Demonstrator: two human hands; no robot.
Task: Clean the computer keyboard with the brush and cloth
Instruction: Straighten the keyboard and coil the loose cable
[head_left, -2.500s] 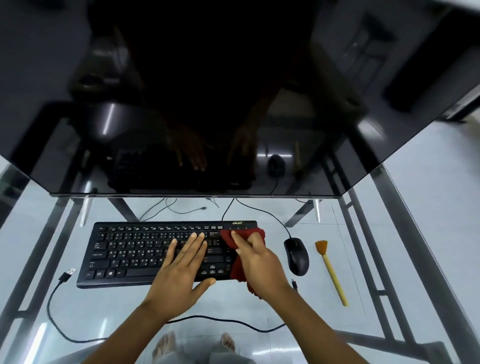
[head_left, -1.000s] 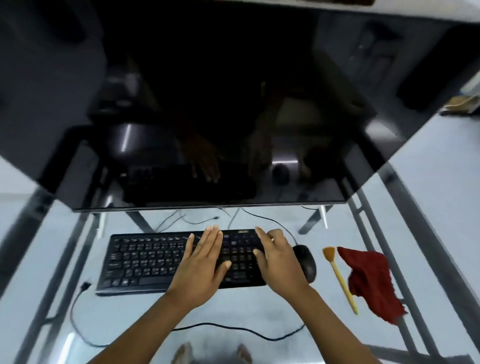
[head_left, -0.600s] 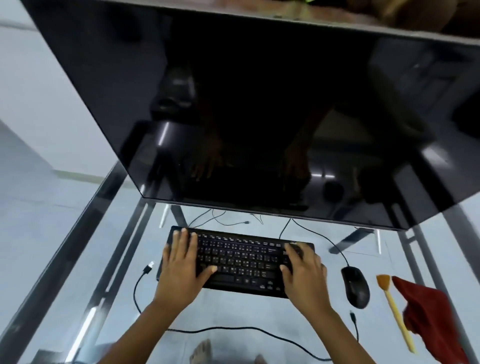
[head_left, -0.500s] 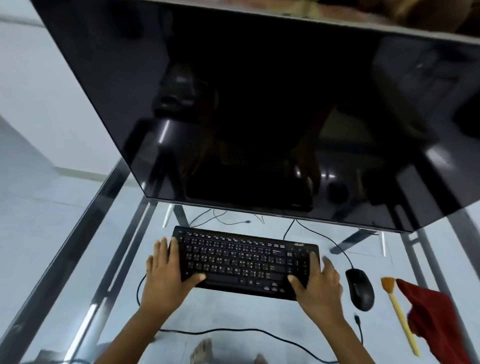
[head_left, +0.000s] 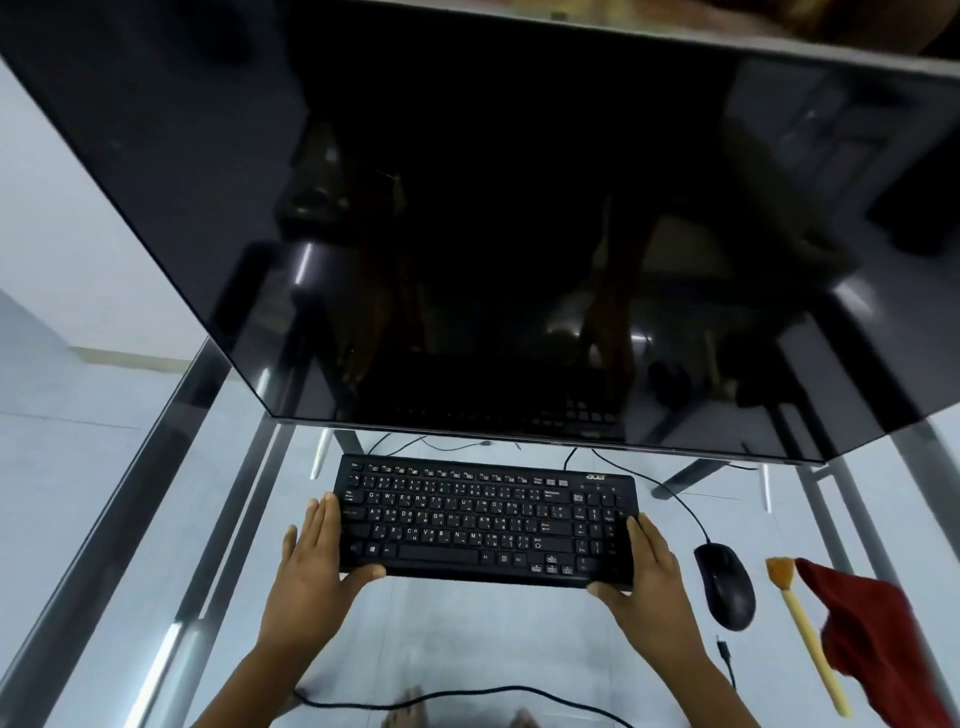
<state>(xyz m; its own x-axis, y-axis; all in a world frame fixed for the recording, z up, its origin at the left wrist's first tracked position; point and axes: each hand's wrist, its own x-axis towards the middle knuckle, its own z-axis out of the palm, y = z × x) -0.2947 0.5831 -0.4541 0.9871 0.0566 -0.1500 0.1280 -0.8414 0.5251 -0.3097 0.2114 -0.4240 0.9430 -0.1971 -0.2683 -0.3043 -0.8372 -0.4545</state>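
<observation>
So right now you've got both hands on the black Acer keyboard (head_left: 485, 519), one at each short end. Your left hand (head_left: 317, 566) has its fingers straight and close together, lying along the left end, with the thumb stuck out sideways against the front edge near that corner. Your right hand (head_left: 647, 566) mirrors it: fingers straight along the right end beside the number pad, thumb splayed across the front edge at the near right corner. Nothing's curled tight, it's more like you're bracketing the two ends. Honestly can't tell if the keyboard is flat on the glass or lifted a touch. It sits on the glass desk (head_left: 467, 634), just in front of the big dark monitor (head_left: 467, 208), whose blank screen reflects your hands and the keys. Right of your right hand, and apart from it, is the black wired mouse (head_left: 724, 584). Further right the brush (head_left: 805, 629) lies on the glass, yellow handle toward you and orange bristles pointing away. The dark red cloth (head_left: 872, 639) is bunched up right beside it at the desk's edge; whether the two actually touch, I can't tell. A loose black cable (head_left: 467, 691) snakes across the glass near your wrists, and blurry bare feet (head_left: 410, 709) show through the desk.
</observation>
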